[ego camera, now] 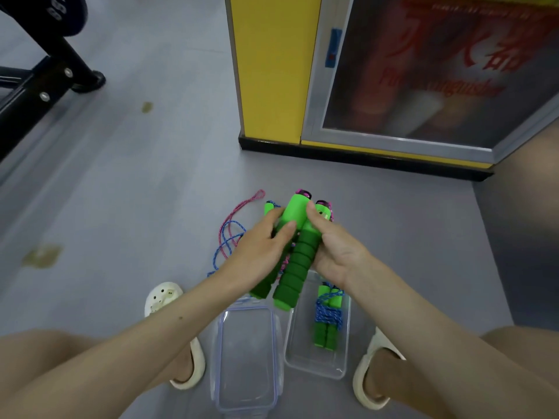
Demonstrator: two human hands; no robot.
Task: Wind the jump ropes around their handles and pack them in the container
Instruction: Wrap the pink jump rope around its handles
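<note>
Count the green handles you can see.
5. Two handles lie in the container, bound with blue rope. Three are held: one under the left hand, one between both hands, one behind the right hand. More may be hidden.

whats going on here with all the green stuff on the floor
A crouching person grips green foam jump rope handles with the left hand and right hand. Pink and blue cords trail loose on the grey floor, not yet wound. One wound blue-corded rope bundle already lies in the clear plastic container; its clear lid sits beside it.
</note>
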